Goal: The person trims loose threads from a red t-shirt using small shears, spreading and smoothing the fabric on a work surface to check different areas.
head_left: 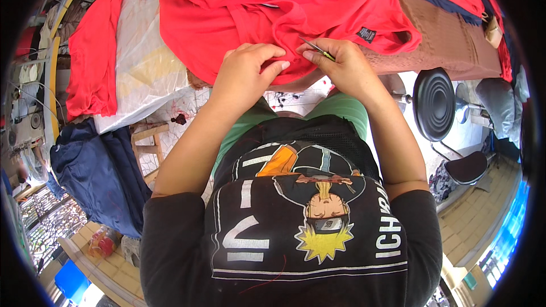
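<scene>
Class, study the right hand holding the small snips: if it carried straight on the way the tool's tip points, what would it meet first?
The right hand aims its snips up-left into the red garment. That fabric comes first, seemingly right at the tip, though depth is unclear.

A bright red garment [273,5] carrying a small black label [366,34] is spreading over a brown surface [449,40]. A yellow-green thread snip [317,49] is showing against the red cloth. The person is wearing a black T-shirt [296,227] with white lettering and an orange-and-yellow cartoon print, over green trousers [341,108]. Navy fabric [96,176] is hanging beside a round black stool [434,104].
</scene>
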Action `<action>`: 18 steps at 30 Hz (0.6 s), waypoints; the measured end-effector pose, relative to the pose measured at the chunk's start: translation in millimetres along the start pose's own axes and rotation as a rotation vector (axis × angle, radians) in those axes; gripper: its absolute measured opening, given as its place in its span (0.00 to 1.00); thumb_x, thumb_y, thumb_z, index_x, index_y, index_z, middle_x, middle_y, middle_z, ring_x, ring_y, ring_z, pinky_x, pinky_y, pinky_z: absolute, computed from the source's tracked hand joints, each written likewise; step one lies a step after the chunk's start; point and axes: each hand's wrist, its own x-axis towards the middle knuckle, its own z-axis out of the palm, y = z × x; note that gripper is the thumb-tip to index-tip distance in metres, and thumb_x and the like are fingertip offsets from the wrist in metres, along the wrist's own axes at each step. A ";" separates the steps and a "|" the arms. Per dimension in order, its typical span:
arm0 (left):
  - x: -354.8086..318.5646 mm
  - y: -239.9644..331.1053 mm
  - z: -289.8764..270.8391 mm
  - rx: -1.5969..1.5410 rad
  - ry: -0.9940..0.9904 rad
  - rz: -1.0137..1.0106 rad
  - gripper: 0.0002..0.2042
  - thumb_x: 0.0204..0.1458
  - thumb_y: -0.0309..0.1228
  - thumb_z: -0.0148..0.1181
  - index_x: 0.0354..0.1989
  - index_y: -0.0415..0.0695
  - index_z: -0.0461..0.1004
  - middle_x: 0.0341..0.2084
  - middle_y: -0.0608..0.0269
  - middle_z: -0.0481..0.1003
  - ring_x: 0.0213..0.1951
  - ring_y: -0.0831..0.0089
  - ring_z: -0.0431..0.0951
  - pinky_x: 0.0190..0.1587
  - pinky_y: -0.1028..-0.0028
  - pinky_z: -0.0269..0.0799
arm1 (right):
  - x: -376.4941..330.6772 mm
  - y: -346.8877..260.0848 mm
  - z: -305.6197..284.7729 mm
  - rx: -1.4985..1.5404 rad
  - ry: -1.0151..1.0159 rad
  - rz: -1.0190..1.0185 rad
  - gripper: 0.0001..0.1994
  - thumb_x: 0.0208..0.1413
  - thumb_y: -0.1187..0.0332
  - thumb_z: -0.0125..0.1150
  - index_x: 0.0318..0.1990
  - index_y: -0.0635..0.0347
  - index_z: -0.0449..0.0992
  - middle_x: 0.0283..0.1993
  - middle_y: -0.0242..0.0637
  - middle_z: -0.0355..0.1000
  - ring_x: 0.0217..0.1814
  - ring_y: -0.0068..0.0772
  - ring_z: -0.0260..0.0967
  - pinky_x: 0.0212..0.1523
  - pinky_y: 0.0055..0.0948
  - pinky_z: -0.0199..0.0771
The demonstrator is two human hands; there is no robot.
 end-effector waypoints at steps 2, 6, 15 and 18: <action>-1.3 -0.4 -1.7 -0.199 0.029 -0.117 0.11 0.50 0.30 0.65 0.40 0.38 0.78 0.34 0.60 0.79 0.37 0.73 0.78 0.43 0.74 0.72 | -0.5 -1.5 0.2 0.082 -0.027 0.096 0.12 0.55 0.63 0.63 0.38 0.64 0.79 0.23 0.37 0.73 0.24 0.24 0.66 0.31 0.26 0.69; -1.6 0.1 -6.2 -0.349 0.036 -0.191 0.11 0.52 0.28 0.64 0.42 0.36 0.77 0.34 0.66 0.78 0.38 0.82 0.75 0.44 0.79 0.71 | 0.3 -12.5 -3.3 0.257 -0.080 0.176 0.12 0.54 0.63 0.66 0.37 0.63 0.80 0.24 0.27 0.72 0.29 0.16 0.66 0.32 0.22 0.69; 2.5 -10.1 -5.7 -0.647 0.039 -0.236 0.12 0.54 0.30 0.62 0.43 0.35 0.76 0.34 0.64 0.79 0.37 0.82 0.75 0.42 0.79 0.71 | 1.2 -11.0 -0.5 0.334 0.060 -0.055 0.06 0.57 0.69 0.62 0.36 0.62 0.78 0.27 0.26 0.74 0.30 0.14 0.67 0.32 0.19 0.68; 2.6 -13.6 -9.0 -0.674 -0.003 -0.260 0.11 0.56 0.29 0.60 0.43 0.35 0.75 0.35 0.65 0.79 0.38 0.83 0.75 0.44 0.80 0.70 | -2.3 -25.2 -15.4 0.359 0.070 0.029 0.05 0.58 0.69 0.60 0.36 0.61 0.76 0.28 0.25 0.74 0.28 0.12 0.66 0.28 0.17 0.66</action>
